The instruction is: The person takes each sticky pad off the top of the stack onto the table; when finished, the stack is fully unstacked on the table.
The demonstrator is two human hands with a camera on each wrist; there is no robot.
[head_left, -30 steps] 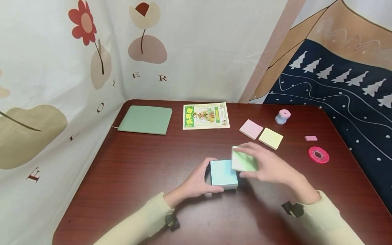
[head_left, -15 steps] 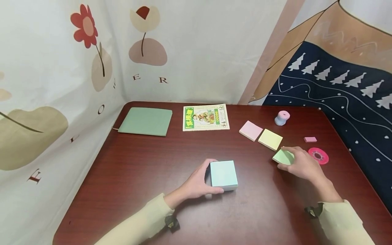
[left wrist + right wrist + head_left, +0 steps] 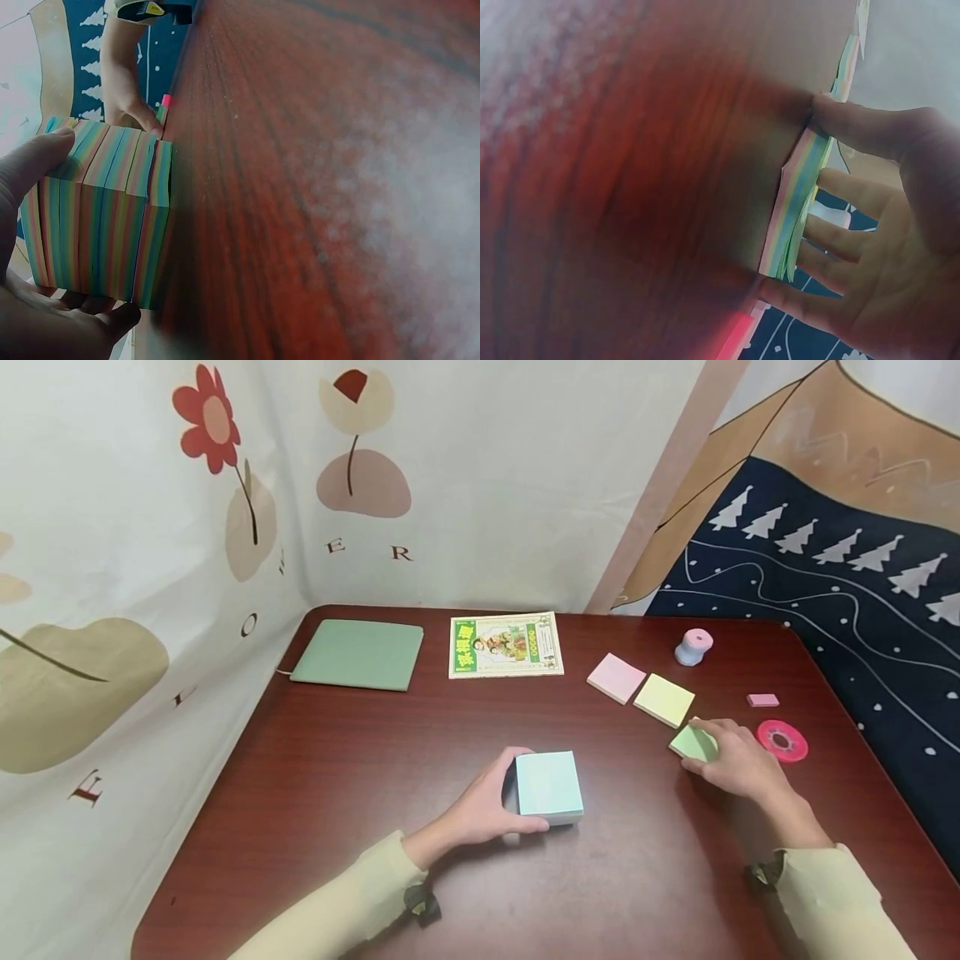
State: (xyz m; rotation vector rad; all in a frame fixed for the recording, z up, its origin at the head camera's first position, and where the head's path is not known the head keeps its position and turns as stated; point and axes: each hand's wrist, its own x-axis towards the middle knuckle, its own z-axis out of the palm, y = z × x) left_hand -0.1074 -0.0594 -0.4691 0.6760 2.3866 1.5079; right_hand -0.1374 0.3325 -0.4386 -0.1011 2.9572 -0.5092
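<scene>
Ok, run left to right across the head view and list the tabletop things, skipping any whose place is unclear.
Green notebook, illustrated booklet, blue-topped sticky-note block, pink sticky-note pad, yellow sticky-note pad, green sticky-note pad under the right hand, pink ring-shaped disc.

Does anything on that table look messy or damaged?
Slightly: the green-topped pad held by the right hand has upper sheets splaying apart at one end instead of lying flat, seen in the right wrist view. Nothing looks spilled.
</scene>
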